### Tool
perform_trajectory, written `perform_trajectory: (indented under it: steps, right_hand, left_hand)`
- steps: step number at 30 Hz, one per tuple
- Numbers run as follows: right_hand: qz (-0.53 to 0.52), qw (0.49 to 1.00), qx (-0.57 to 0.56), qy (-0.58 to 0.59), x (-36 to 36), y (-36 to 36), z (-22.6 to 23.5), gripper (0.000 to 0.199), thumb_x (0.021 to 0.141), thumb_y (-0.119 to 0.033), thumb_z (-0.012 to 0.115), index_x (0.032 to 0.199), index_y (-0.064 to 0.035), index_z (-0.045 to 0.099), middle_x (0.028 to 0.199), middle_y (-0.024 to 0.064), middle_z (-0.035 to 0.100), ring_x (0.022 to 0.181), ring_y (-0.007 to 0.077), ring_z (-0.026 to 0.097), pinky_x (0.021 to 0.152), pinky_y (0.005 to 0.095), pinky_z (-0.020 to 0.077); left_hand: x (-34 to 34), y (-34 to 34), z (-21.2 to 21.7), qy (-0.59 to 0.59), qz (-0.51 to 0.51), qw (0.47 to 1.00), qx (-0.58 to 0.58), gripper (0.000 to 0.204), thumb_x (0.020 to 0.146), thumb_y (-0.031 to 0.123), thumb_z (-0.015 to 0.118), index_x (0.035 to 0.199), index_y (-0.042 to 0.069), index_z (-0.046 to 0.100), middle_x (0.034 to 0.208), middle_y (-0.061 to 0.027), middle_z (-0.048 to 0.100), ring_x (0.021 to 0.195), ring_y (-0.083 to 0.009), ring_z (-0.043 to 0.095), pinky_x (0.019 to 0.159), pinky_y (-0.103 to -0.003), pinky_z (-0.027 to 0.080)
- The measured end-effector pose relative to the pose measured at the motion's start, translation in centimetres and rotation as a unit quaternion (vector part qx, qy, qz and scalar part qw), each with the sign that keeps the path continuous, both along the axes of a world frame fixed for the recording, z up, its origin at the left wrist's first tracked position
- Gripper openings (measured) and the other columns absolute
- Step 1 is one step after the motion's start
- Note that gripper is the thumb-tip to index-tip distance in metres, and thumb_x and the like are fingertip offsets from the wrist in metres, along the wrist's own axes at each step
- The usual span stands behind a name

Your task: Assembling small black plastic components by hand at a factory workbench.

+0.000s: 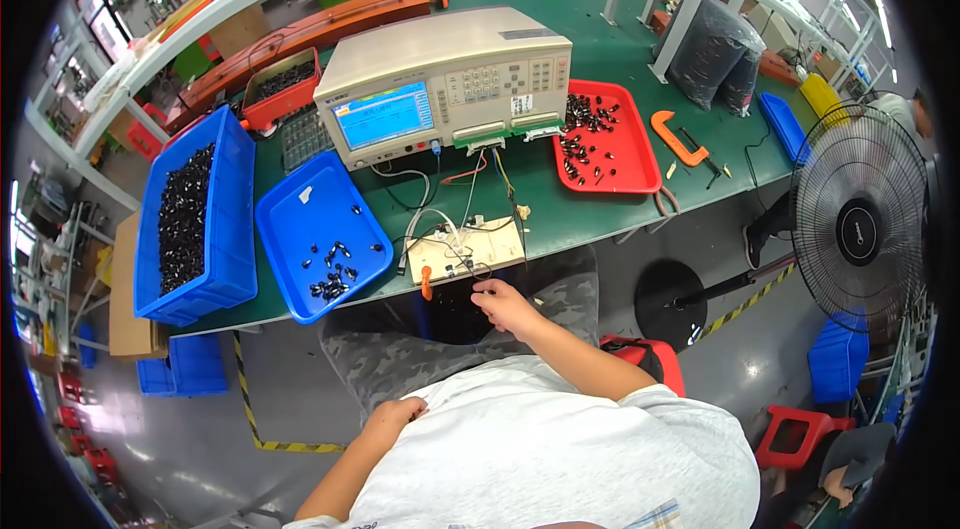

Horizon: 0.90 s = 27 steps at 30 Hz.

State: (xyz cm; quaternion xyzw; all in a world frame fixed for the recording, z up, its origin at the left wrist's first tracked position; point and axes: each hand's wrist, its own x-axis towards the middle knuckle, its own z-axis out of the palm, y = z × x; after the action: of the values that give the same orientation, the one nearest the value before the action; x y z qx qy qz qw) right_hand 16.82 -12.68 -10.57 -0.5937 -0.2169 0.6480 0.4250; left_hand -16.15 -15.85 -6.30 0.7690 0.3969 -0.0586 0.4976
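Observation:
My right hand (505, 307) hovers just below the front edge of the green bench, fingers pinched together on something small that I cannot make out. It is nearest to a beige test fixture board (462, 251) with wires and an orange lever. My left hand (392, 419) rests low on my thigh, fingers curled, holding nothing visible. A blue tray (290, 229) with several small black parts lies left of the fixture. A red tray (630, 164) with more black parts lies to the right. A beige test instrument (450, 79) with a blue screen stands behind the fixture.
A deep blue bin (235, 219) full of black parts stands at the far left. An orange clamp (678, 137) lies right of the red tray. A standing fan (860, 219) is on the right, with red stools (795, 434) on the floor.

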Motion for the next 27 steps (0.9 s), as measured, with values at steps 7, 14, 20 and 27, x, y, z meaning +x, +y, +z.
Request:
perform_trajectory:
  steps: [7,14,20,27]
  right_hand:
    - [0.206,0.948,0.147,-0.194,-1.9,-1.6,0.0,0.028,0.089,-0.03,0.07,0.098,-0.0039,0.07,0.091,0.011,0.071,0.085,0.021,0.066,0.078,0.0334,0.0522]
    - [0.309,0.862,0.259,-0.307,-5.2,-2.4,6.7,0.029,0.09,-0.033,0.063,0.1,-0.007,0.069,0.087,0.0134,0.07,0.083,0.0316,0.068,0.074,0.0411,0.0519]
    - [0.354,0.81,0.337,-0.323,-7.1,-1.4,6.2,0.026,0.088,-0.027,0.064,0.102,-0.0066,0.069,0.09,0.0151,0.072,0.084,0.0335,0.069,0.074,0.0427,0.0536]
    - [0.355,0.84,0.275,-0.306,-6.0,-0.7,8.0,0.028,0.086,-0.028,0.066,0.102,-0.0062,0.069,0.092,0.0149,0.072,0.083,0.0336,0.069,0.074,0.0417,0.0533]
  left_hand:
    - [1.3,0.6,1.2,0.027,0.019,0.998,0.054,0.022,0.09,0.023,0.059,0.102,0.008,0.07,0.089,-0.0165,0.071,0.081,-0.0335,0.067,0.071,-0.038,0.051]
    - [0.8,2.6,-0.3,-0.033,0.154,0.98,0.119,0.028,0.094,0.028,0.058,0.103,0.005,0.071,0.083,-0.0146,0.07,0.074,-0.0281,0.067,0.069,-0.036,0.052]
    - [5.0,3.6,-1.8,-0.247,0.3,0.905,-0.172,0.059,0.106,0.052,0.029,0.1,0.004,0.062,0.053,0.0004,0.044,0.039,-0.0083,0.033,0.036,-0.024,0.024]
    - [9.0,4.2,0.2,-0.229,0.372,0.846,-0.305,0.063,0.104,0.059,0.025,0.102,0.007,0.061,0.056,0.0009,0.044,0.04,-0.0076,0.031,0.036,-0.022,0.022]
